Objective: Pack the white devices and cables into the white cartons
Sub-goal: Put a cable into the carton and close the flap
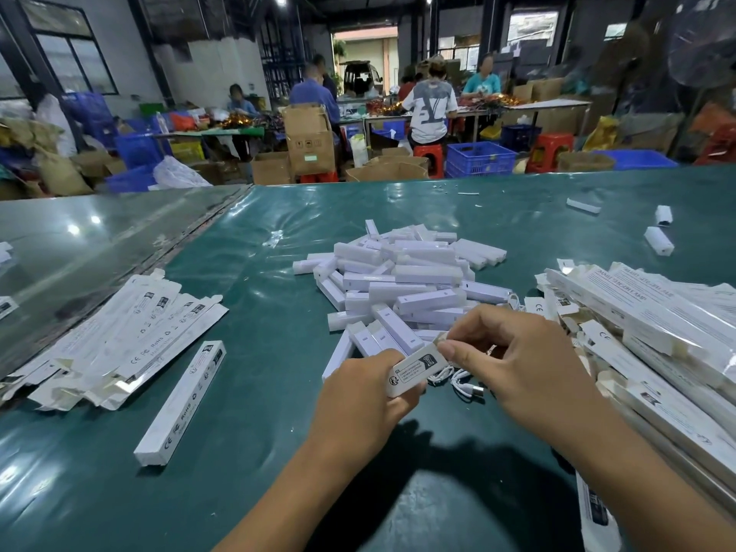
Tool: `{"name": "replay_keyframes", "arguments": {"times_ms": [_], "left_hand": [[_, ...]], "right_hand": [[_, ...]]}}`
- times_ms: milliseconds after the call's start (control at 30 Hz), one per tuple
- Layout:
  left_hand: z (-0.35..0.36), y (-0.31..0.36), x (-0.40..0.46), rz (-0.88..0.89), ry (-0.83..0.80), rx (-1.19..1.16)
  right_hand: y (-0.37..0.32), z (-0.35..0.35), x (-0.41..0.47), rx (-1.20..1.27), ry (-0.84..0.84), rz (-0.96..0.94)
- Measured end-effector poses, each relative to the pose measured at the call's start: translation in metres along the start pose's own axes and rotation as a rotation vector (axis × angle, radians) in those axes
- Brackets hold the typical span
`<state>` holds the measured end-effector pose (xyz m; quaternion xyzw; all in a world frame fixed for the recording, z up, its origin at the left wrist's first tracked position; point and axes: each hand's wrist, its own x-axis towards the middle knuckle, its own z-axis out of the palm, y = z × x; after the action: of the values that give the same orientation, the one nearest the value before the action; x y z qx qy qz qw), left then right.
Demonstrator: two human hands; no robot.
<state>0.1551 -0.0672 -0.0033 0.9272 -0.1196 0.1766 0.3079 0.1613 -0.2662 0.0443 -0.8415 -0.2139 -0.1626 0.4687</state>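
We hold one white device (416,370) just above the green surface (247,272), near six o'clock of the loose device pile (402,280), so it stays within short reach of both stocks. Our left hand (358,396) grips its lower end, fingers curled round the body, printed face turned up; our right hand (513,364) pinches its upper tip between thumb and forefinger, probably steadying it or working a cap, though the fingers hide that end. A coiled white cable (462,382) lies on the surface just beneath, touching neither hand as far as we can tell.

Flat unfolded cartons (119,336) fan out at nine o'clock, and one made-up carton (179,404) lies alone beside them at about eight. Further cartons (653,344) stack at three o'clock.

On the cartons we read "CE", "FC" and "RoHS"; the device label carries small print and disposal symbols too fine to read.
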Motion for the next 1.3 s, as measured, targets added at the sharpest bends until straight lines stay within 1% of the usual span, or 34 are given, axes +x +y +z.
{"name": "replay_keyframes", "arguments": {"times_ms": [133, 267, 333, 400, 467, 500, 600, 667, 733, 800, 933, 1033, 1100, 1200, 1300], "left_hand": [[0.001, -0.001, 0.000, -0.039, 0.018, -0.112], [0.001, -0.002, 0.001, -0.040, 0.045, -0.193], [-0.001, -0.001, 0.002, -0.045, 0.068, -0.238], [-0.001, 0.002, 0.002, -0.068, 0.069, -0.386], [-0.001, 0.005, 0.001, -0.077, 0.050, -0.561], [0.000, 0.007, 0.000, -0.060, 0.052, -0.610], [0.007, 0.015, -0.004, -0.003, 0.088, -0.652], [0.014, 0.021, -0.008, 0.007, 0.092, -0.728], [0.018, 0.027, -0.010, 0.012, 0.084, -0.754], [0.015, 0.030, -0.011, 0.020, 0.089, -0.765], [-0.001, 0.027, -0.011, 0.113, 0.259, -0.744], [-0.009, 0.029, -0.011, 0.196, 0.297, -0.701], [-0.011, 0.030, -0.011, 0.243, 0.301, -0.677], [-0.012, 0.028, -0.009, 0.339, 0.310, -0.637], [-0.012, 0.027, -0.007, 0.368, 0.325, -0.628]], "right_hand": [[-0.005, 0.009, -0.001, -0.009, 0.016, -0.002], [-0.006, 0.012, -0.002, -0.025, -0.101, -0.053], [-0.007, 0.008, -0.001, 0.022, -0.060, -0.077], [-0.008, 0.004, 0.000, 0.015, 0.022, -0.163], [-0.008, 0.002, -0.001, -0.024, 0.067, -0.279], [-0.008, 0.002, -0.002, -0.043, 0.084, -0.325], [-0.007, 0.006, -0.005, -0.092, 0.102, -0.420], [-0.006, 0.012, -0.008, -0.128, 0.101, -0.481], [-0.006, 0.018, -0.010, -0.130, 0.115, -0.503], [-0.005, 0.022, -0.012, -0.116, 0.132, -0.506], [-0.005, 0.022, -0.012, -0.103, 0.166, -0.510], [-0.009, 0.020, -0.010, -0.055, 0.210, -0.480], [-0.012, 0.020, -0.009, 0.023, 0.234, -0.418], [-0.015, 0.022, -0.010, 0.237, 0.236, -0.262], [-0.018, 0.024, -0.011, 0.353, 0.303, -0.098]]}}
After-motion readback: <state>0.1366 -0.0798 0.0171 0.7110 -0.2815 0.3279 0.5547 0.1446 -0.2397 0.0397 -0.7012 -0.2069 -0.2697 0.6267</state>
